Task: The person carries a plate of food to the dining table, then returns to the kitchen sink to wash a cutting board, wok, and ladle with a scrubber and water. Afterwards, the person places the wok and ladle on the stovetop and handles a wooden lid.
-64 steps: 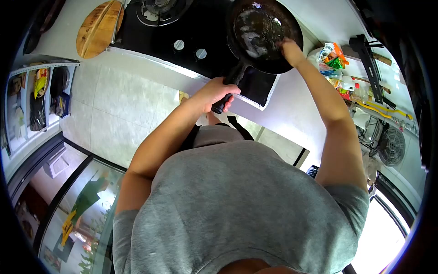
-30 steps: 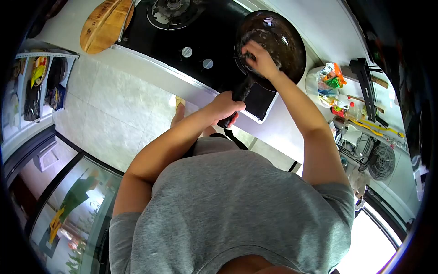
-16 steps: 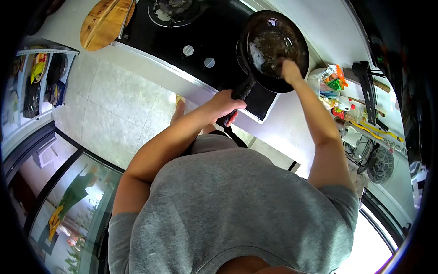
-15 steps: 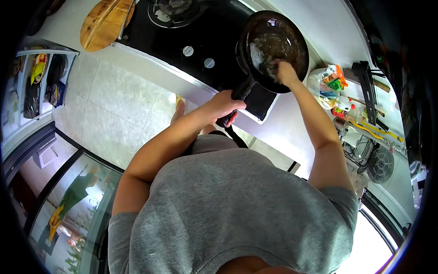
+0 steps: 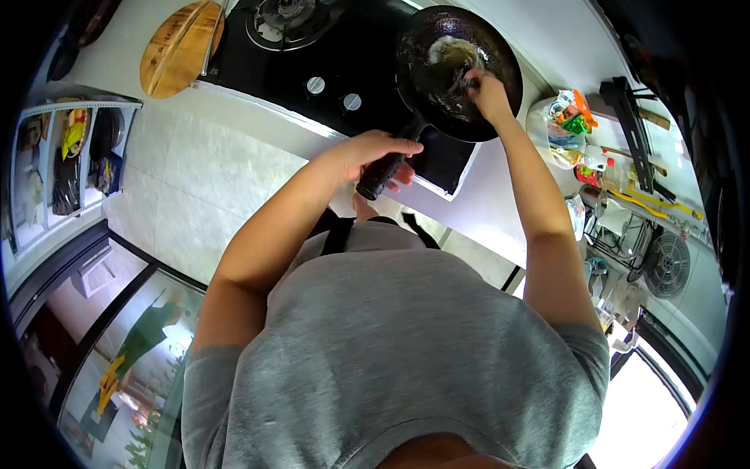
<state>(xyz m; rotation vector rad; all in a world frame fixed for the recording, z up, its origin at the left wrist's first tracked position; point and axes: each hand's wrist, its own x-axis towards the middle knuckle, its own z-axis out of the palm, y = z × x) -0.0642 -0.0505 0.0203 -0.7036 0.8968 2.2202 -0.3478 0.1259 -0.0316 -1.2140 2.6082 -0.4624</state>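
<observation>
A dark frying pan [image 5: 433, 90] rests over the right side of the black hob, tilted slightly. Wet, pale foam [image 5: 449, 48] lies inside it. My left hand [image 5: 376, 152] is around its black handle [image 5: 381, 173], thumb on top and fingertips showing beyond the far side. Inside the pan, my right hand [image 5: 490, 95] is closed with its fingertips down near the wet surface. Something small, dark and greyish shows at the fingers, too blurred to name.
The hob [image 5: 344, 62] has a second burner [image 5: 287, 16] and two knobs. A round wooden board [image 5: 180, 51] lies at its left. To the right stand a white container [image 5: 544, 125] of packets, bottles, a black rack [image 5: 629, 133] and a fan [image 5: 666, 264]. A shelf [image 5: 70, 168] is far left.
My right hand has moved within the pan, and the foam has shifted into a swirl near the far side. My left hand's grip on the handle looks looser.
</observation>
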